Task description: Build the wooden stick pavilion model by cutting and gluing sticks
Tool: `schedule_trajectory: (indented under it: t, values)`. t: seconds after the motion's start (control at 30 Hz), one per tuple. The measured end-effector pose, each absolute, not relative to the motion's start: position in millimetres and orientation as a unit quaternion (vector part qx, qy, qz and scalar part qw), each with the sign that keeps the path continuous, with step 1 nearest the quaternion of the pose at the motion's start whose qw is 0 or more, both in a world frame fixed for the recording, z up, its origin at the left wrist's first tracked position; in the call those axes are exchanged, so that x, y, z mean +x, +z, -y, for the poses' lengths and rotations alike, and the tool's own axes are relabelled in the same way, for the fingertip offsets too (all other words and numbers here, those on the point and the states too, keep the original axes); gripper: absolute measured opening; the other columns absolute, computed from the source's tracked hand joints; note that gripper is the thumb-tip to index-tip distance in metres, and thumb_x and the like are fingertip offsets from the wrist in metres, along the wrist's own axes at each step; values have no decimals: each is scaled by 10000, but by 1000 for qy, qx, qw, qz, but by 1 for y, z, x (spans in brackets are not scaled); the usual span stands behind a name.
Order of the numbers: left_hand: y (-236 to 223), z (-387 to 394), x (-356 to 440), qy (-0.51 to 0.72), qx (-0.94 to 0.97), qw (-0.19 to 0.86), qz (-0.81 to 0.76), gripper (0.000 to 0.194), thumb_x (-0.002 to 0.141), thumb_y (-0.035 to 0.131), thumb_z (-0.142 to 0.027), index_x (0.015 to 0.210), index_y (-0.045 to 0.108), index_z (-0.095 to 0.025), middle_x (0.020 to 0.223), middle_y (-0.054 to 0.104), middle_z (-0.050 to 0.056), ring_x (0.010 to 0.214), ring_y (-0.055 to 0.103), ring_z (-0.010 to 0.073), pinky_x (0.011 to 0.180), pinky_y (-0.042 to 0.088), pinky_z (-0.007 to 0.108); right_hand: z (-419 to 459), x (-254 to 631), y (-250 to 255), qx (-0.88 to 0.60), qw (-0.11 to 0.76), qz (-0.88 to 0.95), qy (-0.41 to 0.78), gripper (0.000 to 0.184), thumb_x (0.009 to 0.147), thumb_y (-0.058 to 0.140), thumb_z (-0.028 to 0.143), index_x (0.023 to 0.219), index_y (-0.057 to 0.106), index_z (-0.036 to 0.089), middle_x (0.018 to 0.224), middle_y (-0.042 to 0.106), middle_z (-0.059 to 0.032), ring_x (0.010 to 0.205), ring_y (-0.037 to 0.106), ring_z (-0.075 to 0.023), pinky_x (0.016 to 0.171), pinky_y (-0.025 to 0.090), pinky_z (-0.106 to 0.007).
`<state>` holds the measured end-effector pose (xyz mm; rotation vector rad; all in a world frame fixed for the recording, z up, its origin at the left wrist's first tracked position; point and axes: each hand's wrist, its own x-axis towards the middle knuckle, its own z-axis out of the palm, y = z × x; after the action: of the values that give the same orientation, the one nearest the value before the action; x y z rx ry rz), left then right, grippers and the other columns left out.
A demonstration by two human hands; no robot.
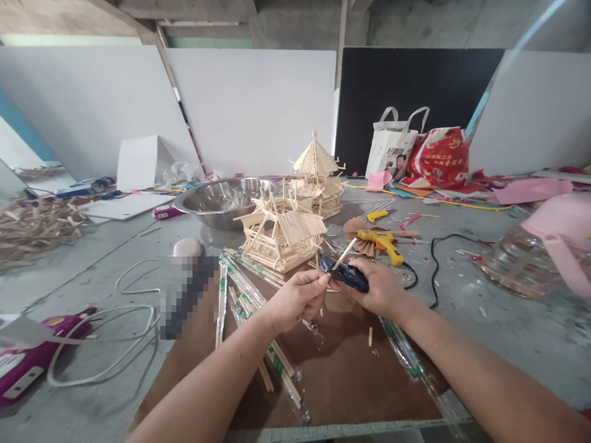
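Observation:
My left hand point(298, 297) is closed in a pinch on a thin wooden stick point(345, 253) that slants up to the right. My right hand point(376, 288) is wrapped round dark blue cutters point(344, 272), whose jaws meet the stick just right of my left fingertips. Both hands hover over a brown board point(337, 363). Just beyond them stands a small house model of wooden sticks point(282, 231), with a taller stick pavilion point(316, 178) behind it. Packs of chopsticks in clear wrappers point(252, 307) lie on the board under my left wrist.
A yellow glue gun point(381, 242) with a black cord lies right of the models. A steel bowl point(217, 200) sits behind, bags point(420, 154) at the back right, a clear jug with pink lid point(540, 252) at right, a purple device point(28, 363) with white cable at left.

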<state>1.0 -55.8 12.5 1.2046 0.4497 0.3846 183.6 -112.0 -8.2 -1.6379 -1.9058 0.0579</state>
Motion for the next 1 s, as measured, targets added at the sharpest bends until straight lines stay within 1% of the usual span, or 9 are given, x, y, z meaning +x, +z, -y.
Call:
schedule_trajectory:
  t: [0.13,0.23,0.3,0.4,0.53,0.63,0.73,0.9,1.0]
  values:
    - [13,57,1,178,559,781,-217,236,738,494,-382,750,519,-148,423,158,-104,348,103,20,335,102,147,114,181,-4,-624,298,722,19,249,679,503,277,917,508,203,852,613,-29,762,574,-171,660,406,-259]
    - [8,57,3,209,597,736,-240,263,745,473,-405,741,519,-147,434,150,-100,361,125,25,347,131,149,115,178,-2,-655,271,705,2,204,688,491,312,859,517,205,773,624,-27,694,583,-178,605,397,-259]
    - [4,57,6,265,652,659,-265,279,748,462,-412,743,527,-141,454,215,-84,395,204,34,378,197,157,114,177,-2,-673,252,695,-8,191,694,481,326,834,520,203,732,628,-31,674,587,-188,588,391,-262]
    - [-1,58,11,365,724,508,-290,262,750,464,-386,761,540,-136,569,393,-36,535,351,66,511,319,188,112,175,-2,-687,243,685,-17,216,697,476,320,871,518,198,752,636,-45,696,589,-197,609,391,-268]
    - [0,58,11,403,757,415,-304,265,768,436,-368,727,558,-136,623,454,-7,621,397,102,587,347,218,109,173,-5,-686,263,678,-19,285,693,490,333,940,503,192,827,634,-62,773,580,-210,672,398,-287]
    - [3,59,11,394,757,434,-290,283,767,434,-377,699,565,-136,608,461,0,630,410,111,579,358,221,110,175,-6,-667,287,688,3,308,693,494,320,974,484,192,865,625,-60,807,571,-204,697,403,-293]
    - [6,60,11,367,736,497,-276,300,756,448,-396,660,550,-131,543,404,-22,560,381,84,513,337,196,110,179,-9,-645,305,701,19,322,684,506,301,985,479,190,899,615,-62,825,564,-200,710,406,-300]
    - [9,61,9,288,651,650,-267,327,716,489,-451,681,522,-127,425,212,-88,382,185,23,360,150,162,109,184,-11,-628,307,715,26,332,677,511,291,991,482,190,908,608,-58,849,557,-199,729,405,-301]
    - [8,60,7,257,608,709,-248,294,723,498,-426,710,519,-132,421,175,-99,362,144,18,343,111,159,110,184,-10,-625,302,719,23,308,680,505,289,970,494,187,919,604,-55,851,556,-197,730,403,-296]
